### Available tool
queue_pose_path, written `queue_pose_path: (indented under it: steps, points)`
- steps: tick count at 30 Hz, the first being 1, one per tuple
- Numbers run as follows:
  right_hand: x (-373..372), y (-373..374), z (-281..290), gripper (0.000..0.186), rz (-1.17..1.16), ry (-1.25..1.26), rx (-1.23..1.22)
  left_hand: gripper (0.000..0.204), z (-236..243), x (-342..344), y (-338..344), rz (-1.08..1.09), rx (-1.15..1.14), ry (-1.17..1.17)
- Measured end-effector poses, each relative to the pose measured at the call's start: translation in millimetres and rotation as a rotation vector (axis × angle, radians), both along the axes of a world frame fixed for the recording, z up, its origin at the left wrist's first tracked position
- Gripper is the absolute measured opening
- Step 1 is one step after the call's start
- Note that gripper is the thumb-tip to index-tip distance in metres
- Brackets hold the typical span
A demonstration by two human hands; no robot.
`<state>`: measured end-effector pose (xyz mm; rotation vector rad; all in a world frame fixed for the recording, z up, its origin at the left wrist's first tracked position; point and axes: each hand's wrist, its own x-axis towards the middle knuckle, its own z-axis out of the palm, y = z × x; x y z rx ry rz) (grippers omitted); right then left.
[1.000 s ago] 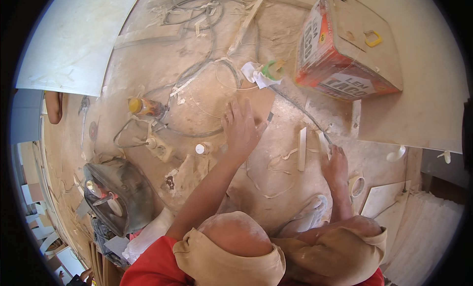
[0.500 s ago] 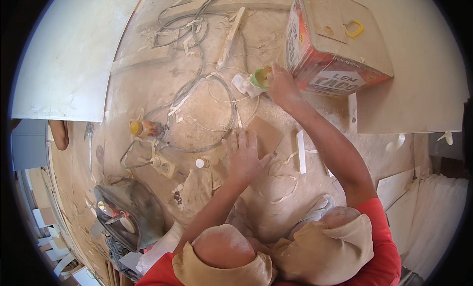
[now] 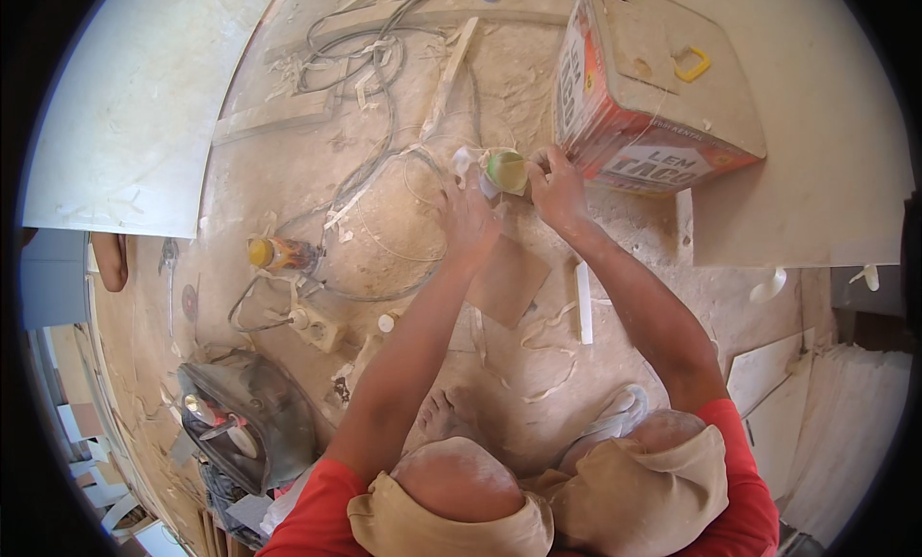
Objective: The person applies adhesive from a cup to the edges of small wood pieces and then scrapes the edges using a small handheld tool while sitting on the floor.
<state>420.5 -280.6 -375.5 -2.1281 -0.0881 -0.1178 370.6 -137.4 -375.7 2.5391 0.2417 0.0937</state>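
A small green cup (image 3: 506, 171) with crumpled white wrapping (image 3: 465, 161) at its side stands on the dusty floor ahead of me. My left hand (image 3: 468, 219) reaches to the cup's near left side, fingers stretched and apart by the wrapping. On the other side, my right hand (image 3: 559, 187) has thumb and forefinger bent close together at the cup's right edge; whatever lies between them is too small to make out. A square brown board (image 3: 511, 280) lies flat below the hands, partly covered by my left wrist.
A large printed carton (image 3: 663, 96) stands just right of my right hand. Grey cables (image 3: 360, 182) loop across the left. Nearby are a yellow-capped bottle (image 3: 284, 254), a power socket block (image 3: 317, 328), a white strip (image 3: 584, 302) and a black tool bag (image 3: 252, 413). Pale panels flank both sides.
My left hand has moved forward from the brown board to the green cup. The right hand has shifted slightly right and down, exposing more of the cup's round top.
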Motion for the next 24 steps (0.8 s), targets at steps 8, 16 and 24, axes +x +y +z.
queue_pose_path:
  steps: [8,16,24]
  points:
    - [-10.1,0.8,13.3,0.015,-0.076,0.054,0.174,0.061,-25.9,9.2,7.8,-0.016,-0.069,-0.250]
    - [-60.1,-19.8,112.5,0.020,0.068,0.268,0.332,0.041,40.0,-55.0,19.4,-0.233,-1.823,0.010]
    - [-95.7,-19.0,147.4,0.016,0.167,-0.176,0.069,0.062,48.0,-62.2,16.0,-0.430,-2.204,-0.048]
